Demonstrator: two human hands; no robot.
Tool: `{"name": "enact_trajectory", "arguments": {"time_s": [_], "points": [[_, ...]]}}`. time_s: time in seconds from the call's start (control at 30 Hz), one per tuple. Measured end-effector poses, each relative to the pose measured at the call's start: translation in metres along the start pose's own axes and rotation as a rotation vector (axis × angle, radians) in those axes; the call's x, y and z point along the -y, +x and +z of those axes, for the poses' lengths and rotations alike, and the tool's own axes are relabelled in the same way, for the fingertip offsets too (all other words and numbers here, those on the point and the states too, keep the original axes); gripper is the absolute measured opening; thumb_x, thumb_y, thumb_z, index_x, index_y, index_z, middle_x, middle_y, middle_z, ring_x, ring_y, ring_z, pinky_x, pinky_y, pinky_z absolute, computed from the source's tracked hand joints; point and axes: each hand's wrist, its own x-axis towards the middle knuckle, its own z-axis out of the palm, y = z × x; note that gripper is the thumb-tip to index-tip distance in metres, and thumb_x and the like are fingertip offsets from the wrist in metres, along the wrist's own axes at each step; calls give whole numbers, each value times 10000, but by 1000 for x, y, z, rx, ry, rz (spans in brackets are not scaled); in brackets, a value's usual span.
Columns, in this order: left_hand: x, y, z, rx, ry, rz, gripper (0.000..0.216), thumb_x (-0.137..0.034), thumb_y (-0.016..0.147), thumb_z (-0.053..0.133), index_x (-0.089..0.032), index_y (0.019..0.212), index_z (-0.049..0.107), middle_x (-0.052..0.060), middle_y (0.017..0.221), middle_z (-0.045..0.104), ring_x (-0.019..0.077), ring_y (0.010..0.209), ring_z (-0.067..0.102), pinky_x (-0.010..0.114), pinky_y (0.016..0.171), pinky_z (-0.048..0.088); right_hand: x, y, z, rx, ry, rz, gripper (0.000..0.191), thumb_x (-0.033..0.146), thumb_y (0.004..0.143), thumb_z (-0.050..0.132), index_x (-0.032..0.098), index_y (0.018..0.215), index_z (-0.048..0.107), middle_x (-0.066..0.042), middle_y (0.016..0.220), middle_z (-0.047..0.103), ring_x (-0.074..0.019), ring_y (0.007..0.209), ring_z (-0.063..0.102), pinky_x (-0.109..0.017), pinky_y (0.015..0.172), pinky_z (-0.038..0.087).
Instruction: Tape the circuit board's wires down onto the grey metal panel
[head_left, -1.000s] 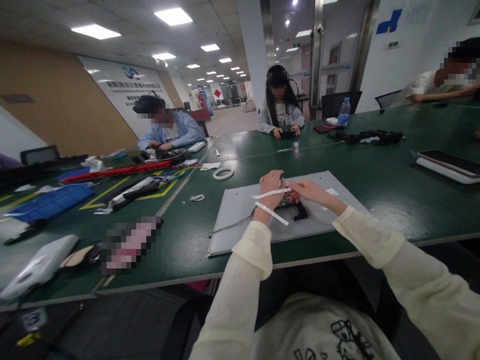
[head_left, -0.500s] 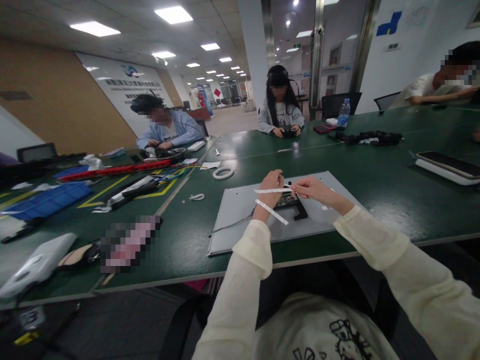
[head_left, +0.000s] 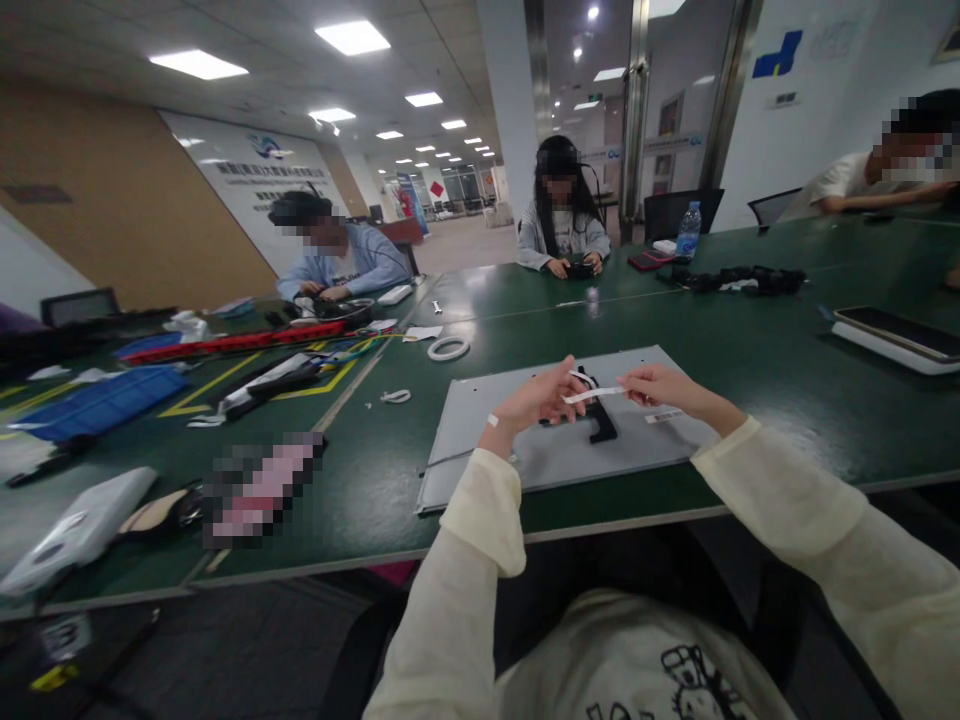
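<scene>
My right hand [head_left: 660, 390] pinches one end of a thin white tape strip [head_left: 604, 392], which stretches leftward between my hands. My left hand [head_left: 541, 396] is at the strip's other end, its fingers spread and partly bent; whether they touch the tape I cannot make out. A short white tape piece [head_left: 493, 421] sticks to my left wrist. Below both hands lies a flat light-grey panel [head_left: 465, 420] with a black bracket-like part [head_left: 602, 428] on it, partly hidden by my left hand. A white label [head_left: 663, 416] is on the panel under my right hand.
A white tape roll [head_left: 448, 348] and a small wrench [head_left: 437, 307] lie beyond the panel. On the left are a blue tray [head_left: 97, 400] and a white device [head_left: 79, 530]. A phone [head_left: 896, 330] lies at right. Several people sit around the green table [head_left: 360, 500].
My left hand has turned and its fingers have spread toward the strip's end. My right hand has moved slightly right with the tape. The strip across my left wrist now shows only as a short piece.
</scene>
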Motion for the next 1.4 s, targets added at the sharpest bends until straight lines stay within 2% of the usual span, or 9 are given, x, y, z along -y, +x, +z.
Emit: {"name": "enact_trajectory", "arguments": {"time_s": [0.07,0.13,0.33,0.43,0.53,0.73,1.0,1.13,1.4], "points": [[9,1,3,-45,158,-19,522,-644,779,550,-128,743,626,28,609,616,83,483,539,174,407,278,-5,2,1,-54,-59,7,513,642,797,497,148,680,567,25,534,480,-69,471,387,-220,491,272],[18,3,6,-102,288,-23,404,-518,793,597,-132,675,601,2,545,569,74,449,506,181,408,259,-7,2,2,-106,-158,-8,523,649,796,482,155,636,544,24,518,465,-74,469,376,-228,501,271],[32,1,20,-342,627,121,422,-408,888,445,-157,573,569,-31,421,473,87,378,439,224,511,378,-5,-2,16,-288,-515,-163,483,572,830,476,164,579,537,-3,526,478,-110,521,395,-251,534,237],[31,-4,29,-431,850,144,413,-381,906,423,-160,624,627,7,474,550,132,468,537,250,586,416,-5,-5,23,-334,-609,-172,461,550,841,480,165,605,571,-23,572,538,-128,556,437,-254,555,248],[32,-8,37,-488,1016,151,358,-356,912,432,-164,724,668,53,650,659,166,649,623,257,650,432,-6,-8,25,-343,-668,-149,452,535,854,472,162,630,596,-38,611,584,-135,576,466,-256,567,256],[34,-7,48,-485,1213,84,284,-307,902,442,-166,850,682,88,826,703,201,799,659,273,685,466,-4,-12,32,-294,-849,-52,377,463,875,469,170,721,650,-62,723,660,-160,680,563,-256,595,275],[32,-7,50,-417,1349,23,385,-380,917,419,-131,868,708,142,846,698,246,848,670,316,728,498,13,-20,43,-274,-1151,69,502,508,911,395,151,753,711,-135,754,679,-226,730,633,-287,627,343],[33,-13,42,-419,1360,29,388,-375,911,423,-129,861,719,145,837,697,250,846,669,315,724,503,14,-26,36,-298,-1190,77,498,494,907,406,134,789,730,-158,766,679,-247,738,642,-299,623,364],[37,-25,35,-455,1377,-26,338,-296,878,441,-142,841,739,148,862,707,250,846,664,320,732,510,9,-26,26,-307,-1194,121,363,316,903,425,137,791,720,-151,799,682,-232,756,638,-285,628,352]]}}
